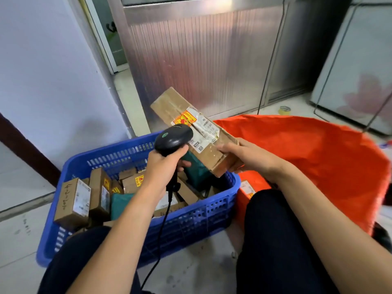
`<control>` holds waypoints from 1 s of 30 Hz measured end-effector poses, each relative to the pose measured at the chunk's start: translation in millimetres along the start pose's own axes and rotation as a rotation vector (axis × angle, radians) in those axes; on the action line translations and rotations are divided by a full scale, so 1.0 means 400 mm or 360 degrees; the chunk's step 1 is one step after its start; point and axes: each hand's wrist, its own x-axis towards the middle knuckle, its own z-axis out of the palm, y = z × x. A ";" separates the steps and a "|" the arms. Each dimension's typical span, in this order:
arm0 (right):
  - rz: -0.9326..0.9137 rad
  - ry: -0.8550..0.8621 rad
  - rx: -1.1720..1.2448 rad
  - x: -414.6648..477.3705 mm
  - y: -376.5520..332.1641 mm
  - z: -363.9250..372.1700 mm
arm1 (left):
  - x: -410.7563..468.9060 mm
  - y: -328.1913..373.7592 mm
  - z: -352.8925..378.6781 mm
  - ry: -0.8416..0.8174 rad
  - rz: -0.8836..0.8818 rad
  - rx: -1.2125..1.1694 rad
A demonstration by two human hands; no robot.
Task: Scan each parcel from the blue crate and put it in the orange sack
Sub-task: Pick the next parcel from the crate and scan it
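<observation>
Parcel scanning is judged the step in hand. Long brown cardboard parcel w/ white shipping label and yellow-red sticker is held up over the far right corner of the blue perforated plastic crate, label side up, prob. so the barcode faces the reader. Its near end is clamped by the right hand, thumb on top, so the label is left uncovered. Black handheld barcode scanner is gripped round its handle by the left hand, head set just above the label. Its black cable hangs across the crate's near edge. Orange fabric sack lies open just beside the crate's right edge, so the drop is short; one small labelled box appears to lie inside. Many brown boxes and teal bags are seen in the crate, so the task is judged far from done.
</observation>
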 end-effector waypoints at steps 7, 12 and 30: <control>0.0271 0.0255 0.0326 0.010 0.197 -0.084 | 0.028 -0.036 0.053 -0.0134 -0.0055 0.0191; 0.0468 0.0433 0.0423 0.019 0.346 -0.142 | 0.042 -0.046 0.052 -0.0122 -0.0106 0.0179; 0.0857 0.0343 0.0440 0.140 0.697 -0.103 | 0.098 -0.070 0.080 -0.0092 -0.0162 0.0286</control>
